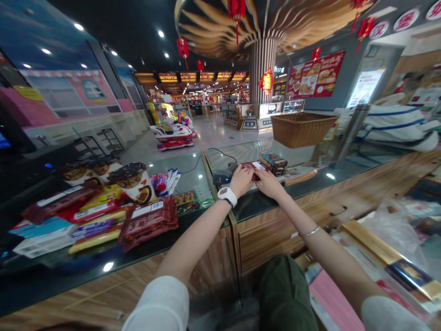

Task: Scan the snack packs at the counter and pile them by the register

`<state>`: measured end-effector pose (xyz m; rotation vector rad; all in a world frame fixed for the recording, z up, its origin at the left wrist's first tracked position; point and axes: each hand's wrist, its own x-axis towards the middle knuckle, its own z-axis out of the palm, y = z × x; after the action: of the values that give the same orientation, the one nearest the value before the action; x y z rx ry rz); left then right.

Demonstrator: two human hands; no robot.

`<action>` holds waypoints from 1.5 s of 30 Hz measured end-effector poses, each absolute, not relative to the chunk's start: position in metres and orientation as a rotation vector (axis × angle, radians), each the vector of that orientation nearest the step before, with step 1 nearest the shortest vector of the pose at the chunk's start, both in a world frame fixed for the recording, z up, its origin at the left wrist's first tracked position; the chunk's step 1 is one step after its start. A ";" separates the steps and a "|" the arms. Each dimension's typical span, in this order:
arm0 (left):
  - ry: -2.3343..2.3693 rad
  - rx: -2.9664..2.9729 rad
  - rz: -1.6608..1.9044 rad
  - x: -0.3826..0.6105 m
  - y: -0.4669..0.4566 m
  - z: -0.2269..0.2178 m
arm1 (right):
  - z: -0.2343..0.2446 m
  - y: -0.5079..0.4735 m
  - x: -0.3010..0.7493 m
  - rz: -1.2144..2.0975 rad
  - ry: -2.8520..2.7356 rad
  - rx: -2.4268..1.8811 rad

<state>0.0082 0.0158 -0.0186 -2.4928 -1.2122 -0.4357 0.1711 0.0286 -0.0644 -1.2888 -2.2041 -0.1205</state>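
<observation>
Both my hands meet at a brown snack packet (254,166) on the glass counter. My left hand (242,180), with a white watch at the wrist, has its fingers closed on the packet's left part. From the right, my right hand (269,185) grips the near right side, a silver bangle on that forearm. My fingers hide much of the packet. Just behind, a small pile of blue and brown packs (274,161) lies close to my right fingers. A dark device with a cable (222,176) sits left of my left hand.
On the left counter stand several lidded cups (132,184) among brown packets (151,220), yellow packs and thin sticks (171,180). A wicker basket (303,129) rests at the back right, near a metal post (352,135). Below right are a gold box (389,257) and plastic bags.
</observation>
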 end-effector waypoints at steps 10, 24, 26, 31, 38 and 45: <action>-1.058 -2.429 -0.464 0.010 0.023 -0.025 | -0.061 0.024 0.172 -0.100 -2.171 -1.225; -0.936 -2.377 -0.548 0.009 0.012 -0.019 | -0.057 0.023 0.183 -0.173 -2.097 -1.185; -0.932 -2.380 -0.584 0.009 0.008 -0.018 | -0.051 0.023 0.186 -0.226 -2.092 -1.188; -1.006 -2.407 -0.683 0.007 -0.003 -0.010 | -0.032 0.020 0.190 -0.384 -2.189 -1.167; -1.078 -2.609 -0.845 -0.029 -0.008 0.024 | -0.014 0.018 0.189 -0.538 -2.098 -0.979; -1.299 -2.571 -0.855 -0.096 0.007 0.048 | 0.008 0.036 0.158 -0.505 -2.132 -0.747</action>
<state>-0.0963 0.0071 0.0478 -2.5713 -1.2993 -0.8553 0.1577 0.0361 0.0082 -0.7465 -2.1318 -0.5051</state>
